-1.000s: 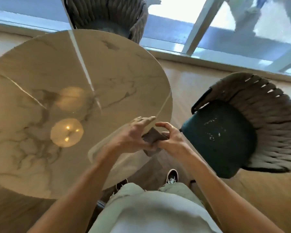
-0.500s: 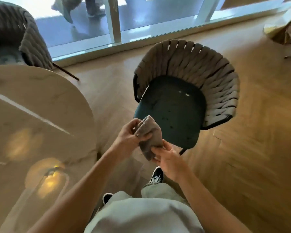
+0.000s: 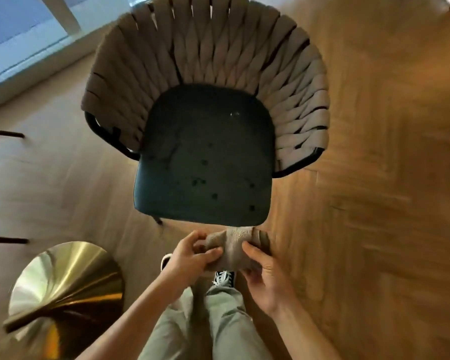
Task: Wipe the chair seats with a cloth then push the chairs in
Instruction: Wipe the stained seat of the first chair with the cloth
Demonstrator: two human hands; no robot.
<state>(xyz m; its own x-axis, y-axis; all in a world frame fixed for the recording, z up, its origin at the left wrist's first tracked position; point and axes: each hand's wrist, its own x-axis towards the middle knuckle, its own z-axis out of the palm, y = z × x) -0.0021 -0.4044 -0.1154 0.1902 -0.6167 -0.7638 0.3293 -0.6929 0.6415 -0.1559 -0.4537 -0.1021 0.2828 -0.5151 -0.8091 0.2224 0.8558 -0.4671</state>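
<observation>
The cloth [image 3: 235, 245] hangs bunched just in front of the chair seat [image 3: 205, 162], pinched by both hands, left hand [image 3: 192, 258] and right hand [image 3: 264, 279], probably being folded to wipe the seat's spots

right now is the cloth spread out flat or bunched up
Bunched up. The cloth is gathered into a folded wad between the left hand and right hand, just short of the chair seat.

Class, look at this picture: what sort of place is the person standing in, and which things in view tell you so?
Probably a café, lounge or dining area. A woven-back chair with a dark green seat stands on herringbone wood floor, beside a brass pedestal table base and a floor-level window.
</observation>
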